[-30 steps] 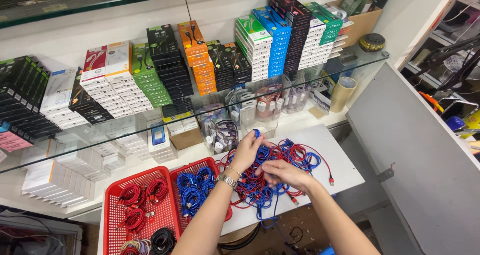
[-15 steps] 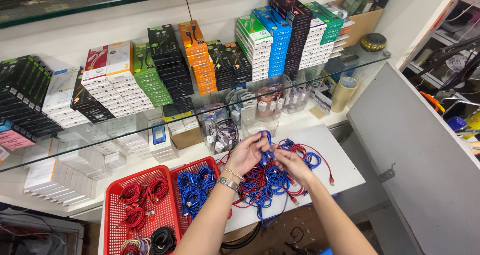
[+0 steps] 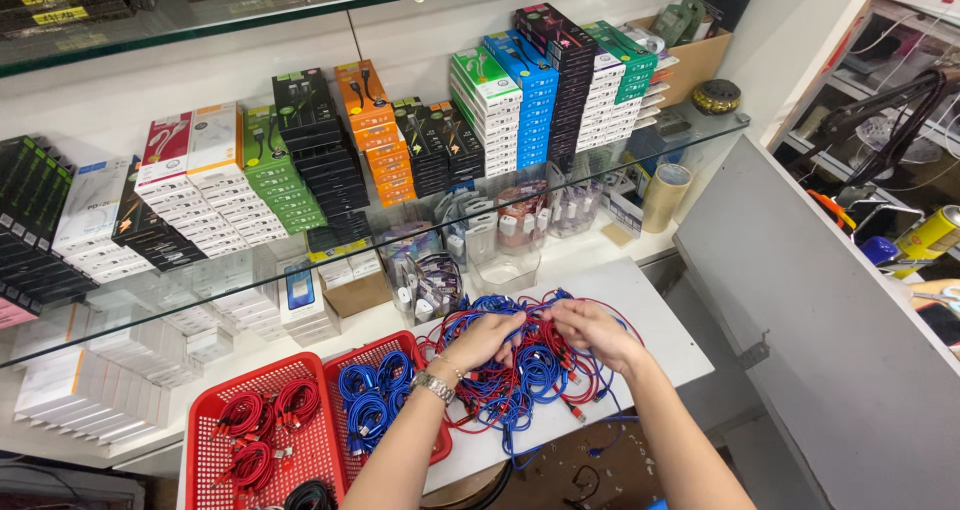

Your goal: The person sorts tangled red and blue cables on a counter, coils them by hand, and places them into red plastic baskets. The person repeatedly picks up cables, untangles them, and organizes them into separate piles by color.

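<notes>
Your white worktop (image 3: 655, 335) sits below a glass shelf (image 3: 300, 270) of stacked boxes, with two red baskets (image 3: 215, 450) at its left edge. Your left hand (image 3: 485, 338) and right hand (image 3: 595, 332) each have their grip clamped on the tangled red and blue cables (image 3: 530, 375) at the worktop's middle.

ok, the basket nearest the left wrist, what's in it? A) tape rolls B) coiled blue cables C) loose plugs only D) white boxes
B: the red basket beside the left hand holds coiled blue cables; the other red basket holds red coils.
</notes>
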